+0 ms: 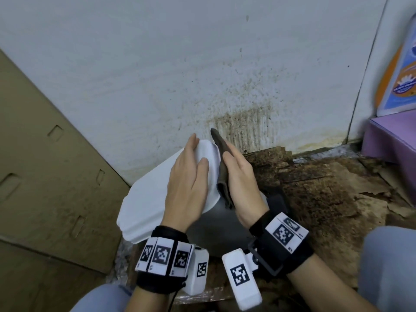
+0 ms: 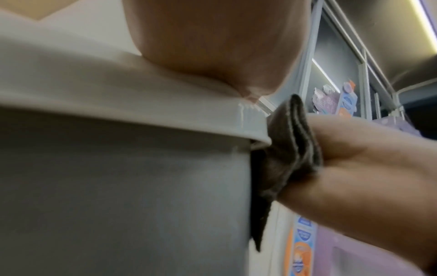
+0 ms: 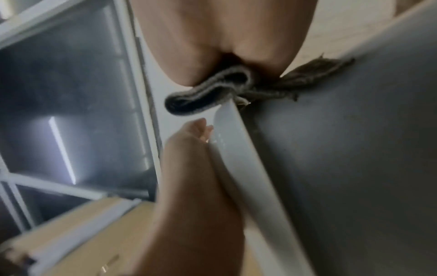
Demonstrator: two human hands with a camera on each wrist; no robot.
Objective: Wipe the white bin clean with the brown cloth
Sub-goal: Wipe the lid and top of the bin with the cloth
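The white bin's lid tops a grey body that stands against the wall. My left hand lies flat on the lid with straight fingers; the left wrist view shows its palm on the lid. My right hand holds the folded brown cloth against the lid's right edge. In the left wrist view the cloth is bunched in the right hand, against rim and side wall. In the right wrist view the cloth curls out under the right hand at the rim.
A flat cardboard box leans at the left. The wall behind the bin is stained brown, and the floor to the right is dark and peeling. A purple box stands at the far right. My knees frame the bottom.
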